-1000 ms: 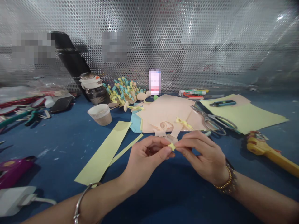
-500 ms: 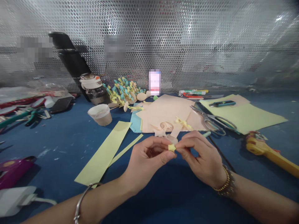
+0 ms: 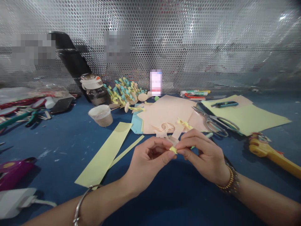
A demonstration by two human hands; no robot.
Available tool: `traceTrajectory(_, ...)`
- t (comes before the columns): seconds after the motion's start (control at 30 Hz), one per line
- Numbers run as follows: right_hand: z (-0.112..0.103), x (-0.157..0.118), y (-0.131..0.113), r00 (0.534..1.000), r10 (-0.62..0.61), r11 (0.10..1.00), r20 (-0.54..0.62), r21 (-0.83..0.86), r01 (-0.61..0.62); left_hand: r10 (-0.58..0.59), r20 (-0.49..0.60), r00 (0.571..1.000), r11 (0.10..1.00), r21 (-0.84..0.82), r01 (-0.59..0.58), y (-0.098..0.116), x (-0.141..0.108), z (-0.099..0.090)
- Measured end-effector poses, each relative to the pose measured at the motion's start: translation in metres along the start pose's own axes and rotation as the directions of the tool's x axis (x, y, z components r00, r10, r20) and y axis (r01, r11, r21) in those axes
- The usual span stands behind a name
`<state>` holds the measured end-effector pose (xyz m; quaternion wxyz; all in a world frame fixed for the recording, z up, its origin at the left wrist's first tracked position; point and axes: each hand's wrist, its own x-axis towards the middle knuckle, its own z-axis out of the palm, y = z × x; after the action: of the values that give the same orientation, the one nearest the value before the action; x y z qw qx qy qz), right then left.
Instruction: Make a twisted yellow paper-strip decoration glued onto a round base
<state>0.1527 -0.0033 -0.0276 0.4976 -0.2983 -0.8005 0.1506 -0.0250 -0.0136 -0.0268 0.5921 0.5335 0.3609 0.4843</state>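
Note:
A small yellow paper star (image 3: 173, 149) is pinched between my two hands near the middle of the view. My left hand (image 3: 150, 160) grips its left side between thumb and fingers. My right hand (image 3: 202, 153) holds its right and upper edge with the thumb and fingertips, covering part of it. Just behind the fingers lie curled pink paper scraps (image 3: 167, 127) and a crumpled yellow strip (image 3: 184, 123) on pink sheets (image 3: 164, 110). Left of my hands are a wide yellow-green paper strip (image 3: 105, 153) and a narrow one (image 3: 128, 151).
Scissors (image 3: 213, 122) and a yellow-handled tool (image 3: 270, 152) lie to the right. A white cup (image 3: 101, 115), a lidded jar (image 3: 96, 91) and a colourful paper bunch (image 3: 124, 91) stand at the back left. A purple object (image 3: 16, 171) is at the left edge.
My right fingers have shifted slightly left and over the star, which now looks tilted and more covered. My left hand has barely moved.

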Motion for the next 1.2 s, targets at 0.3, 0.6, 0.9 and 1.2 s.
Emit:
traceTrajectory(0.3, -0.0015, 0.0005, -0.0006, 0.998, 0.043, 0.996, 0.046, 0.080, -0.047, 0.006, 0.030, 1.000, 1.000, -0.030, -0.005, 0.0021, -0.0007, 0.0015)
traceTrajectory(0.6, 0.0043, -0.0039, 0.0011, 0.964, 0.254, 0.910, 0.074, 0.321, -0.264, 0.023, 0.019, 1.000, 0.998, -0.063, -0.022, -0.0001, -0.0004, -0.0003)
traceTrajectory(0.9, 0.0030, -0.0017, -0.0021, 0.978, 0.196, 0.952, 0.068, 0.224, -0.206, -0.019, 0.075, 0.997, 0.991, -0.129, 0.028, -0.0005, -0.0010, 0.0008)
traceTrajectory(1.2, 0.0033, -0.0060, 0.0030, 0.988, 0.152, 0.970, -0.035, 0.195, -0.143, -0.033, 0.031, 0.999, 0.990, -0.133, 0.037, -0.0007, 0.0008, 0.0000)
